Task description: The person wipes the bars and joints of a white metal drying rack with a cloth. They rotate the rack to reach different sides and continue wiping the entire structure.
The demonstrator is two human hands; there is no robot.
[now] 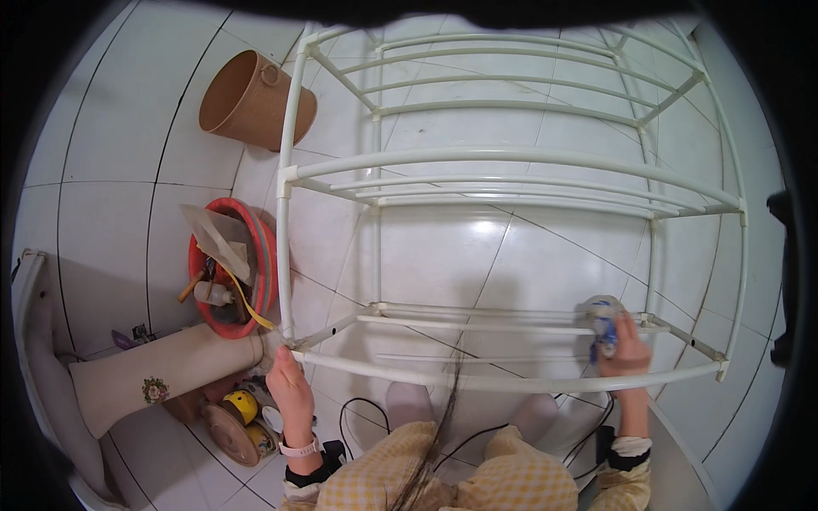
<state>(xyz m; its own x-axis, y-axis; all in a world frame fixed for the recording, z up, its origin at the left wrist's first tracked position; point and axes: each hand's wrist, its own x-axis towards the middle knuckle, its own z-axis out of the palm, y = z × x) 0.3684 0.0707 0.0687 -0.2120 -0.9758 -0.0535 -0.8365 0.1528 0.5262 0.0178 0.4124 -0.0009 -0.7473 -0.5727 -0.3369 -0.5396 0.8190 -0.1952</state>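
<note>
A white tubular metal rack (511,155) with several levels of bars lies before me on the tiled floor. My right hand (626,354) grips a blue and white cloth (602,326) against the thin bars of the nearest level, close to its right end. The hand and cloth look slightly blurred. At the rack's near left corner is my left hand (291,391), its fingertips up against the corner joint. Whether those fingers close around the tube is hidden from this angle.
Left of the rack stand a brown bucket (255,99) and a red basin (270,255) holding a bottle and assorted items. A ceramic pedestal (185,377) with a flower motif extends from a white sink (48,358). Beneath it sit a yellow object (241,407) and a round brown lid (230,434). Black cables (358,402) trail near my legs.
</note>
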